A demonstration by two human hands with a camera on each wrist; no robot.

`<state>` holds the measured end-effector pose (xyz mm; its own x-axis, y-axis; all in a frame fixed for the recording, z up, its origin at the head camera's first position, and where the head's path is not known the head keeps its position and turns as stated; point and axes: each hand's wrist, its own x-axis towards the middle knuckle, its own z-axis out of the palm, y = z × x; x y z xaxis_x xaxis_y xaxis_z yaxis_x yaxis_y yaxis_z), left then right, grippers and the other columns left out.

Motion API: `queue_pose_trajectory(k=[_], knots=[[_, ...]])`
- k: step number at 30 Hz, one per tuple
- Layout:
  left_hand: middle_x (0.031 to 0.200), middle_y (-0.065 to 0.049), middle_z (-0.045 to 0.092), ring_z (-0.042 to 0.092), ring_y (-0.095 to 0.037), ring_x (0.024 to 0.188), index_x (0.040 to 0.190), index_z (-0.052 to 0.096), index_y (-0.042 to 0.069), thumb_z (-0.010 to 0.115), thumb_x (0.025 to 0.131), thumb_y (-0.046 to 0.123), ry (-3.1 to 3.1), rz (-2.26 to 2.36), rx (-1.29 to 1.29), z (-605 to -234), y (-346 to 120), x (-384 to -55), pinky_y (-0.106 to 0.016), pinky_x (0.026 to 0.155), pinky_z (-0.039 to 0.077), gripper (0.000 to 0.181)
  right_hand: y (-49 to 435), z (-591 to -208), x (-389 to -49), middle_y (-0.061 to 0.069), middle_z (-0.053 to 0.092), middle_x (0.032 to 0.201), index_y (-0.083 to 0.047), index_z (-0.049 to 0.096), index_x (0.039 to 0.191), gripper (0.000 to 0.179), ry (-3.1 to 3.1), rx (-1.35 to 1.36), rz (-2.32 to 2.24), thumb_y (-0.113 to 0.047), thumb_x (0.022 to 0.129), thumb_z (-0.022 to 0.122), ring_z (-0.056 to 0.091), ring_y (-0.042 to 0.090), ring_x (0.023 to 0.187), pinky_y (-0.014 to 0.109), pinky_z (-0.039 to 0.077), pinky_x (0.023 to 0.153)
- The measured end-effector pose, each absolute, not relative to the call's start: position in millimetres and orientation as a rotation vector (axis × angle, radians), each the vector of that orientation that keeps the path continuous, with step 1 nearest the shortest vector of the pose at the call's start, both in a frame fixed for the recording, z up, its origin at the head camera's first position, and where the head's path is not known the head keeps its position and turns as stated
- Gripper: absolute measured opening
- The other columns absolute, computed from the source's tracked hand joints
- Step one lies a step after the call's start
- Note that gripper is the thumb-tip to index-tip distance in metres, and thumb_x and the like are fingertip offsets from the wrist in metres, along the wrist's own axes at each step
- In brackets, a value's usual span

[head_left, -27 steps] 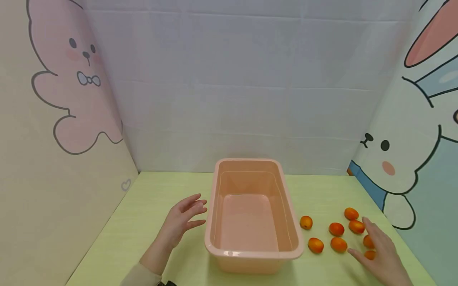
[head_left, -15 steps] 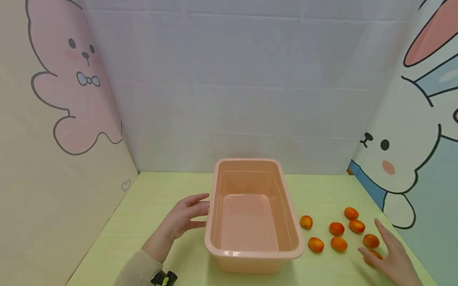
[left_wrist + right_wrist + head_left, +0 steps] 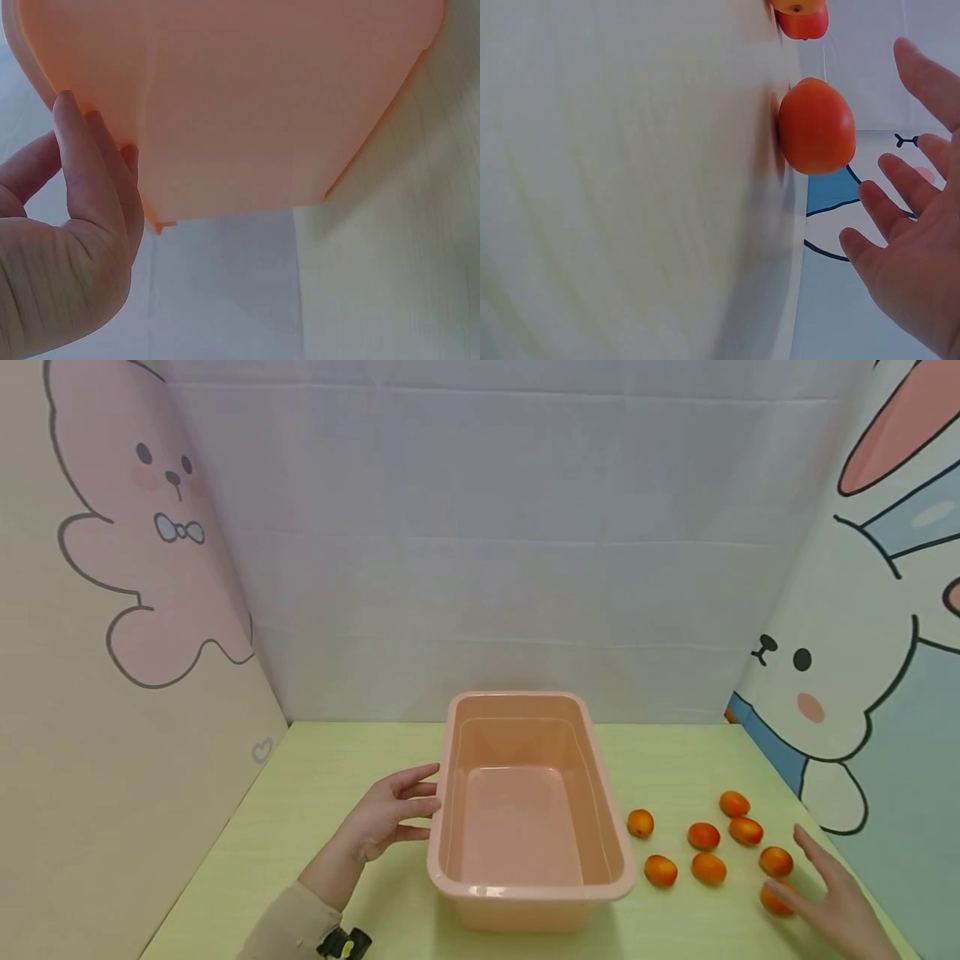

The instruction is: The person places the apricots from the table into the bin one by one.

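Observation:
A pink plastic basin [image 3: 532,892] stands in the middle of the table with nothing inside it. My left hand [image 3: 378,821] is at its left side, fingers loosely extended, fingertips at the outer wall just under the rim; the left wrist view shows them against the basin's edge. On the right, my right hand [image 3: 840,897] hovers with thumb and fingers spread, holding nothing. Its thumb overlaps the nearest orange-red tomato [image 3: 776,908] in the head view, while the right wrist view shows a gap between the fingers and that tomato [image 3: 816,127].
Several more small tomatoes lie scattered between the basin and my right hand, such as one close to the basin [image 3: 661,871] and one at the back [image 3: 734,803]. A white curtain [image 3: 450,568] hangs behind the pale yellow-green table [image 3: 352,747], with cartoon-printed side panels.
My right hand has moved right and toward me, from beside the tomato group to the nearest tomato. My left hand has moved right, up to the basin's side. The basin stays put.

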<state>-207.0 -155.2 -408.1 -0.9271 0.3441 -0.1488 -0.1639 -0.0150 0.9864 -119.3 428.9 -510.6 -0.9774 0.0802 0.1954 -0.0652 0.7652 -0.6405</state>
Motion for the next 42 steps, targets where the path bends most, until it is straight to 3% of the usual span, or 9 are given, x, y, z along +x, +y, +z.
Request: queue_pose_trajectory(k=[2, 6, 12, 19, 24, 34, 42], knots=[[0.129, -0.019, 0.057, 0.067, -0.024, 0.098, 0.151, 0.039, 0.002, 0.07, 0.093, 0.011, 1.924, 2.005, 0.195, -409, -156, -207, -0.041, 0.076, 0.059, 0.066, 430, -508, -121, 0.047, 0.023, 0.143, 0.011, 0.009, 0.152, 0.092, -2.797, -0.074, 1.037, -0.025, 0.094, 0.07, 0.02, 0.06, 0.132, 0.075, 0.019, 0.102], [0.123, -0.017, 0.058, 0.067, -0.024, 0.095, 0.15, 0.039, 0.001, 0.069, 0.093, 0.01, 1.926, 2.011, 0.208, -410, -157, -207, -0.041, 0.076, 0.059, 0.065, 431, -504, -121, 0.047, 0.02, 0.143, 0.015, 0.007, 0.15, 0.096, -2.927, -0.208, 1.114, -0.039, 0.096, 0.065, 0.026, 0.062, 0.123, 0.074, 0.03, 0.092], [0.117, -0.013, 0.058, 0.067, -0.022, 0.093, 0.15, 0.037, -0.001, 0.068, 0.093, 0.008, 1.88, 2.036, 0.231, -412, -159, -206, -0.039, 0.075, 0.059, 0.065, 432, -506, -118, 0.042, 0.012, 0.148, 0.014, 0.004, 0.151, 0.104, -3.011, -0.4, 1.346, -0.055, 0.095, 0.059, 0.021, 0.06, 0.129, 0.072, 0.027, 0.1], [0.115, -0.01, 0.058, 0.067, -0.019, 0.092, 0.151, 0.034, -0.003, 0.067, 0.094, 0.007, 1.825, 2.056, 0.263, -414, -159, -205, -0.034, 0.072, 0.06, 0.066, 434, -517, -117, 0.042, 0.031, 0.138, 0.019, 0.021, 0.142, 0.099, -2.927, -0.503, 1.365, -0.052, 0.09, 0.067, 0.039, 0.054, 0.12, 0.061, 0.04, 0.098], [0.115, -0.009, 0.058, 0.067, -0.019, 0.091, 0.151, 0.035, -0.002, 0.068, 0.094, 0.009, 1.828, 2.059, 0.257, -416, -158, -206, -0.034, 0.072, 0.06, 0.067, 441, -526, -120, 0.041, 0.04, 0.133, 0.019, 0.028, 0.138, 0.092, -2.934, -0.483, 1.357, -0.047, 0.089, 0.07, 0.045, 0.053, 0.117, 0.056, 0.045, 0.095], [0.116, -0.01, 0.058, 0.066, -0.021, 0.092, 0.151, 0.036, 0.0, 0.069, 0.094, 0.01, 1.842, 2.051, 0.245, -418, -157, -207, -0.034, 0.072, 0.06, 0.067, 453, -543, -125, 0.041, 0.037, 0.136, 0.015, 0.035, 0.138, 0.101, -3.025, -0.576, 1.393, -0.054, 0.075, 0.075, 0.044, 0.051, 0.114, 0.064, 0.041, 0.096], [0.116, -0.01, 0.058, 0.066, -0.021, 0.093, 0.151, 0.037, 0.001, 0.069, 0.094, 0.011, 1.855, 2.043, 0.244, -419, -157, -207, -0.035, 0.072, 0.06, 0.066, 455, -543, -124, 0.04, 0.042, 0.133, 0.015, 0.04, 0.134, 0.095, -3.038, -0.534, 1.341, -0.052, 0.077, 0.076, 0.046, 0.05, 0.112, 0.063, 0.042, 0.094]])
